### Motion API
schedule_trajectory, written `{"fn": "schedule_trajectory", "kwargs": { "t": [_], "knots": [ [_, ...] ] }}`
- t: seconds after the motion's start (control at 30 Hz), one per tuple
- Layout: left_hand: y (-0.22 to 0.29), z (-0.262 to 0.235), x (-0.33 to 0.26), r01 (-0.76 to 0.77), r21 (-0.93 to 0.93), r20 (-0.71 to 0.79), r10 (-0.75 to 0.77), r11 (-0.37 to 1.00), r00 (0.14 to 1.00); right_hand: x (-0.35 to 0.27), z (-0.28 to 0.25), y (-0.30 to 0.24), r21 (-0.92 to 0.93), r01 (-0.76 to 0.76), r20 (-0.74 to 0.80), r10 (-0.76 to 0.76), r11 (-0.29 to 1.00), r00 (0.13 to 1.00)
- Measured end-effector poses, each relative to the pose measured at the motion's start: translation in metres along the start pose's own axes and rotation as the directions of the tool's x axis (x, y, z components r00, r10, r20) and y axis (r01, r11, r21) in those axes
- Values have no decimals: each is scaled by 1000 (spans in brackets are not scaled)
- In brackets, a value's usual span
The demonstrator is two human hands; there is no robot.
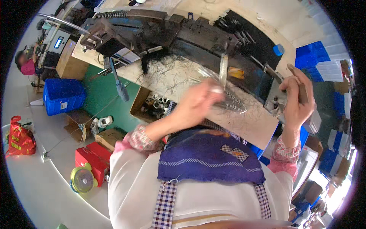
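Observation:
My left hand [198, 105] is closed around a clear plastic strip [228, 100] that carries a row of dark hair-like fibres, held over the wooden bench [255, 124]. My right hand [299, 101] grips a brown upright handle [301, 82] at the right end of a long black machine [179, 34]. A tuft of loose black fibres [156, 59] hangs from the machine's front, and stray strands lie scattered on the bench beside my left hand.
A blue crate [63, 95], cardboard boxes [110, 137], a red box [91, 156], a small yellow fan [82, 179] and a red bag [19, 137] stand on the floor at left. Another person [26, 65] sits far left. Blue bins [316, 55] are stacked at right.

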State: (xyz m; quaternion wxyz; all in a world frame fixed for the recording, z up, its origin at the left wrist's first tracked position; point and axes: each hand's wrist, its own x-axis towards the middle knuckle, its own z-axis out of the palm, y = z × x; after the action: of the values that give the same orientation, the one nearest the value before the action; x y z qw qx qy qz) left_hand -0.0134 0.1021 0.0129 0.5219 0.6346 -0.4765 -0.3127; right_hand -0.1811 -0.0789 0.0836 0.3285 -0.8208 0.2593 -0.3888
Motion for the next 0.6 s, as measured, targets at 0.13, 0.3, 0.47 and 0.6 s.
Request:
{"fn": "schedule_trajectory", "kwargs": {
  "t": [0.13, 0.3, 0.47, 0.6],
  "knots": [
    [-53, 7, 10, -127, -42, -167, 118, 991, 979, 25, -6, 26, -327, 122, 167, -70, 937, 983],
    [11, 56, 32, 209, -756, 42, -274, 620, 961, 33, 18, 57, -357, 451, 379, -314, 818, 871],
    [45, -15, 51, 251, -965, 241, -121, 73, 963, 39, 37, 56, -442, 613, 500, -387, 655, 775],
    [0, -71, 36, 81, -876, 127, -65, -476, 990, 32, 39, 58, -393, 622, 536, -382, 677, 753]
  ]
}}
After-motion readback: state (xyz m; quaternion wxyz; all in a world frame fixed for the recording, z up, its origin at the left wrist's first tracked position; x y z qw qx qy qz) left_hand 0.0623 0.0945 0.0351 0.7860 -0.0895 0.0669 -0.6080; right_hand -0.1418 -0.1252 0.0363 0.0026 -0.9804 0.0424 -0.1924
